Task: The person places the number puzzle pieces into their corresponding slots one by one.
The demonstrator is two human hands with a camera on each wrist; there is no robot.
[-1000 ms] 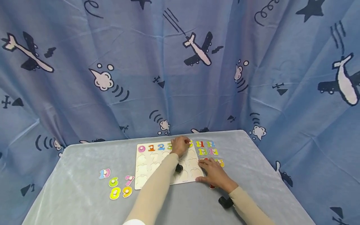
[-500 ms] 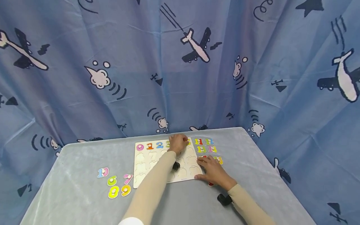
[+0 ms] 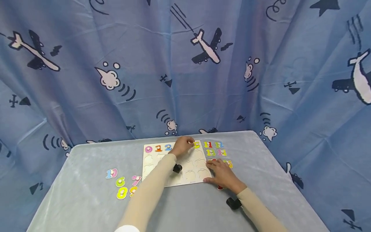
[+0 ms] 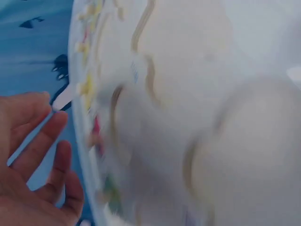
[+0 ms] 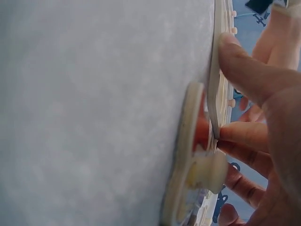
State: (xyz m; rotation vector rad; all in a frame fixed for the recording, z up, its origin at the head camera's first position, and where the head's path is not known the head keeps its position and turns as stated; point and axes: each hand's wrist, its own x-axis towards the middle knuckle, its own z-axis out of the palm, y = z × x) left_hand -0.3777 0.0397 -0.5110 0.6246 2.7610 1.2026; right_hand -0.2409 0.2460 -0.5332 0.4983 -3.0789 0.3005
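Observation:
My left hand [image 3: 182, 146] hovers over the back row of a pale number puzzle board [image 3: 188, 185]. In the left wrist view its fingers are loosely bent, nothing between them. A red piece [image 4: 96, 136] sits in the board's row near those fingertips. The back row also shows a pink 0 [image 3: 148, 149], an orange 1 [image 3: 158, 148], a blue 2 [image 3: 168, 147] and a yellow 5 [image 3: 196, 145]; the hand covers the middle. My right hand [image 3: 222, 174] rests at the board's front right corner, thumb [image 5: 230, 47] and index fingertip against its edge.
Left of the board lie the 10 [image 3: 111, 173], 6 [image 3: 120, 181], 7 [image 3: 136, 180], 8 [image 3: 122, 193] and a partly covered 9 [image 3: 133, 190]. To the right are the 11 [image 3: 208, 144], 12 [image 3: 219, 145], 13 [image 3: 210, 152], 14 [image 3: 222, 152] and others partly under my right hand.
My left hand has drawn slightly back and left from the board's back row, its forearm now overlapping the 9. The right hand has stayed at the board's corner. The head view has shifted a little.

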